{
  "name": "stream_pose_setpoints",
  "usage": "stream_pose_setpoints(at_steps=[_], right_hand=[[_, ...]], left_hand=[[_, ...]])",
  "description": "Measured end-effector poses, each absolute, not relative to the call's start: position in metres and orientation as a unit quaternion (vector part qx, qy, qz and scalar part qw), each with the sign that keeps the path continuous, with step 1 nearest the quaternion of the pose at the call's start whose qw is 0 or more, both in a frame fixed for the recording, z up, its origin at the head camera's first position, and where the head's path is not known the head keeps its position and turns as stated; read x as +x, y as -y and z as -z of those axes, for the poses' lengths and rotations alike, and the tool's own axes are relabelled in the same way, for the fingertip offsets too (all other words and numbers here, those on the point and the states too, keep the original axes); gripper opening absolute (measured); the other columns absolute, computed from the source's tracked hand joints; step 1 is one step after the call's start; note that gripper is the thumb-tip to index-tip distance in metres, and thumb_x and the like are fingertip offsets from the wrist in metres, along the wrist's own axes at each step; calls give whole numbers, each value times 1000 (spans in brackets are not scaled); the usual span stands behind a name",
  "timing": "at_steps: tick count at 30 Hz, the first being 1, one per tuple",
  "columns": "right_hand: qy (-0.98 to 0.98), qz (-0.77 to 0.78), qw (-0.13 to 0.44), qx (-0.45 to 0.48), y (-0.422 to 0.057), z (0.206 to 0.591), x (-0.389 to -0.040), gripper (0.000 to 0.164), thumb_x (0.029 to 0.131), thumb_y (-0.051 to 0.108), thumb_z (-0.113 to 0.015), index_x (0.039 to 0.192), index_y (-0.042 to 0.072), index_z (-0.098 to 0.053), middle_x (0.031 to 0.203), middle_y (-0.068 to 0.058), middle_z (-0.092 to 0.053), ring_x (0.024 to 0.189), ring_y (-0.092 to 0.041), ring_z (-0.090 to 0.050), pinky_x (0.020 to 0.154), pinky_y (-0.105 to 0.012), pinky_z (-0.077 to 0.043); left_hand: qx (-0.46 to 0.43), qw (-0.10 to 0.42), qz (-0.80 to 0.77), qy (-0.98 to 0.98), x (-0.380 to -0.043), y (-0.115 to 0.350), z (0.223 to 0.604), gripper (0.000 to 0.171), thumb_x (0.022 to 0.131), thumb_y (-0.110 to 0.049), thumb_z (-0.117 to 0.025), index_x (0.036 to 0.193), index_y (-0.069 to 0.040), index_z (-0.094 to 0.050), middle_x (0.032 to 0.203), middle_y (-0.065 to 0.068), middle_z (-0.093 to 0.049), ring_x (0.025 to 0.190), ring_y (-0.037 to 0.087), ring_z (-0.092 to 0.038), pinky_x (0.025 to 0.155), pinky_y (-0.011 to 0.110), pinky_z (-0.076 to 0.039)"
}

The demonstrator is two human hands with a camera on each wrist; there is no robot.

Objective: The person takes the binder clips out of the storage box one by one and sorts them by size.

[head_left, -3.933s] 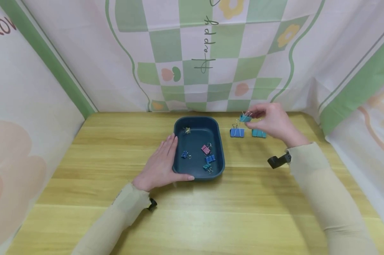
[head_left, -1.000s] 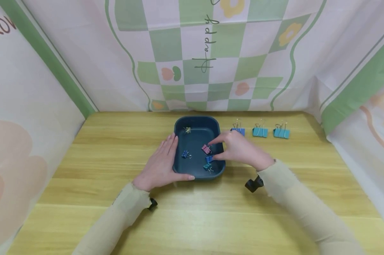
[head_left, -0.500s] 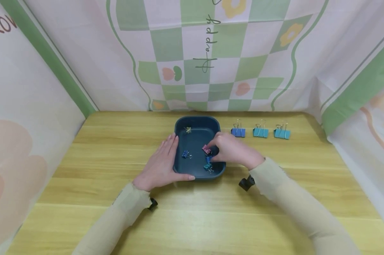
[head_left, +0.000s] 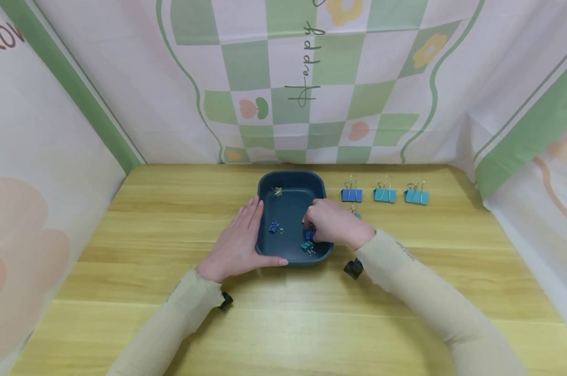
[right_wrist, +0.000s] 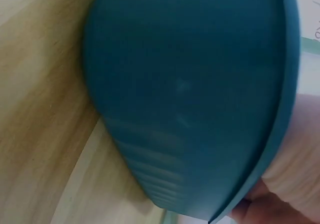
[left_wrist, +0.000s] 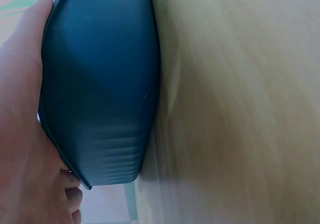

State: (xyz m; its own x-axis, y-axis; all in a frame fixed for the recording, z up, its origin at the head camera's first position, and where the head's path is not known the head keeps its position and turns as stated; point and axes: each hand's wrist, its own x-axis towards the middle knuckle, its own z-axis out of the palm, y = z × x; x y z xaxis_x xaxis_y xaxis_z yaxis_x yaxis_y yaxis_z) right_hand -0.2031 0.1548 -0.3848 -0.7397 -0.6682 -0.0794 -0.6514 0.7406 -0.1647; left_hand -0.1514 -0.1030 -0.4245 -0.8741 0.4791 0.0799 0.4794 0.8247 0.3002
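On the yellowish wood-grain counter we see a dark-teal plastic-looking tray, smooth, rectangular w/ rounded corners. Inside it, all w/ metal wire handles: small gold binder clip, small navy binder clip, small teal binder clip, small blue binder clip & small pink binder clip, mostly covered. L hand touches the tray's side, fingers straight, thumb spread. R hand reaches inside, bent fingers at pink & blue clips; tips hidden, so we can't tell if this grip pinches smth. R of tray, in a row: large blue clip, large teal clip, second large teal clip.
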Motion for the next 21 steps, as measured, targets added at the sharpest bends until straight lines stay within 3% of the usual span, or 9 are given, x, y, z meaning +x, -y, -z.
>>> stream_pose_setpoints(at_steps=[8, 21], right_hand=[[-930, 76, 68, -352, -152, 385, -203, 17, 72, 8, -88, 83, 13, -78, 80, 5, -64, 82, -18, -55, 74, -36, -52], [-922, 155, 56, -351, -157, 389, -207, 20, 77, 9, -84, 95, 14, -75, 91, 5, -68, 78, -12, -59, 71, -30, -55]], left_hand=[[-244, -11, 159, 956, -151, 102, 423, 140, 70, -98, -45, 162, -4, 1, 170, 13, 3, 154, 17, 8, 123, 34, -2], [-244, -10, 158, 957, -150, 102, 423, 140, 70, -99, -43, 162, -4, 1, 170, 14, 2, 154, 18, 8, 123, 34, -2]])
